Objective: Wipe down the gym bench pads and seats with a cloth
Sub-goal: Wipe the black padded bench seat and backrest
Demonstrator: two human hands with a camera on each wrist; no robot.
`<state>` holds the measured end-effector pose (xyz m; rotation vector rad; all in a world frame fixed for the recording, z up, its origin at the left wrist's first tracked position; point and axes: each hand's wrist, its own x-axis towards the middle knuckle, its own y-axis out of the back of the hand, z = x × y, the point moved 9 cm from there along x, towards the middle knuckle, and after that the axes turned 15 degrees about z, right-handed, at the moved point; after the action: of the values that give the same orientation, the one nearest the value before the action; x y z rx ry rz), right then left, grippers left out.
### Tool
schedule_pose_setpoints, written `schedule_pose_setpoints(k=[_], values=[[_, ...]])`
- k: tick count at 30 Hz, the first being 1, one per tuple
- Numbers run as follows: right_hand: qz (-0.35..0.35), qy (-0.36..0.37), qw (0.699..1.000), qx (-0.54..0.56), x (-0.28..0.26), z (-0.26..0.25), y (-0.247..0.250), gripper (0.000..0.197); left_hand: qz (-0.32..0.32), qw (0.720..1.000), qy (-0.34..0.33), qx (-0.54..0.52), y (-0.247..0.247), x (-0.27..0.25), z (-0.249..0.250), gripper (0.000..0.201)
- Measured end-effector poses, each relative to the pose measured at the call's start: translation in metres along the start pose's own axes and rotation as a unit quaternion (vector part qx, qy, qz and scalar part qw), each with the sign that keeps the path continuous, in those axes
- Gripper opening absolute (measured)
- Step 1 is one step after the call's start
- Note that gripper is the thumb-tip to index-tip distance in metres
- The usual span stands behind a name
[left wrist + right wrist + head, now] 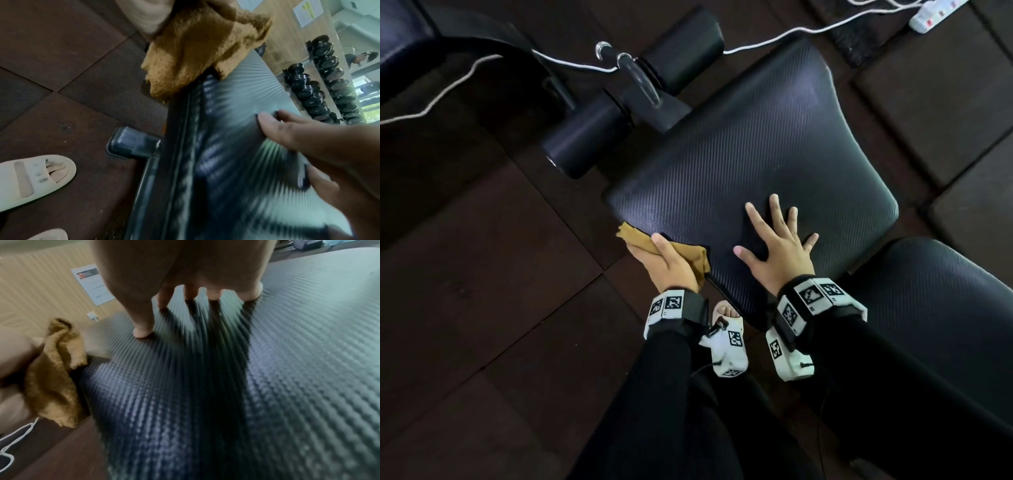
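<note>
Black textured bench seat pad point(750, 164) fills centre of head view. Right hand point(779, 246) rests flat on it, fingers spread, at 6 o'clock. Brown cloth point(690, 255) lies against its 8 o'clock edge, apparently touching the side. Dark floor tiles point(482, 274) underneath carry a white cord point(448, 85).

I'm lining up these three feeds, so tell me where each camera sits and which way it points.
Head: worn on the head, looks down at the seat pad; both hands, sleeves, a sandalled foot show.
Left wrist: looks along the left hand at the brown cloth on the pad edge; the right hand shows.
Right wrist: looks along spread fingers flat on the pad.
All share cloth and pad.
</note>
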<state>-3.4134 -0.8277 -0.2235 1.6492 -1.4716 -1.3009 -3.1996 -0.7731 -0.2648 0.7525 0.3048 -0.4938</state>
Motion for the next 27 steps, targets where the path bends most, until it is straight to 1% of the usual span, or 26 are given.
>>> schedule_pose_setpoints(k=[2, 5, 8, 11, 14, 17, 19, 21, 22, 24, 27], values=[[0.004, -0.010, 1.000, 0.017, 0.002, 0.002, 0.001, 0.074, 0.006, 1.000, -0.012, 0.004, 0.003, 0.016, 0.011, 0.064], [0.010, -0.010, 1.000, 0.018, 0.002, 0.003, 0.000, 0.073, 0.023, 0.998, -0.046, 0.027, 0.004, 0.061, 0.040, 0.059], [0.019, -0.006, 1.000, 0.002, 0.001, 0.002, -0.001, 0.071, -0.014, 0.994, -0.067, 0.084, -0.004, 0.104, 0.062, 0.057], [0.018, -0.009, 1.000, -0.002, 0.001, 0.004, -0.002, 0.071, -0.057, 0.987, -0.092, 0.120, -0.013, 0.119, 0.074, 0.055], [0.015, -0.012, 1.000, -0.001, 0.001, 0.004, -0.002, 0.071, -0.043, 0.988, -0.098, 0.110, -0.009, 0.109, 0.075, 0.056], [0.012, -0.016, 1.000, -0.004, 0.001, 0.003, 0.000, 0.072, -0.035, 0.990, -0.088, 0.100, 0.002, 0.081, 0.062, 0.060], [0.000, -0.016, 1.000, -0.015, 0.002, 0.001, 0.003, 0.073, -0.057, 0.987, -0.093, 0.117, 0.009, 0.063, 0.052, 0.062], [-0.023, -0.014, 0.999, -0.032, 0.002, -0.002, 0.005, 0.076, -0.089, 0.978, -0.100, 0.159, 0.018, 0.049, 0.043, 0.063], [-0.035, -0.015, 0.999, -0.031, 0.002, -0.003, 0.008, 0.077, -0.107, 0.972, -0.109, 0.176, 0.023, 0.043, 0.041, 0.063], [-0.044, -0.024, 0.999, 0.006, 0.000, -0.009, 0.017, 0.078, -0.135, 0.962, -0.144, 0.186, 0.037, 0.031, 0.047, 0.065], [-0.034, -0.026, 0.996, 0.073, -0.006, -0.026, 0.038, 0.074, -0.150, 0.949, -0.210, 0.183, 0.067, 0.015, 0.068, 0.061]])
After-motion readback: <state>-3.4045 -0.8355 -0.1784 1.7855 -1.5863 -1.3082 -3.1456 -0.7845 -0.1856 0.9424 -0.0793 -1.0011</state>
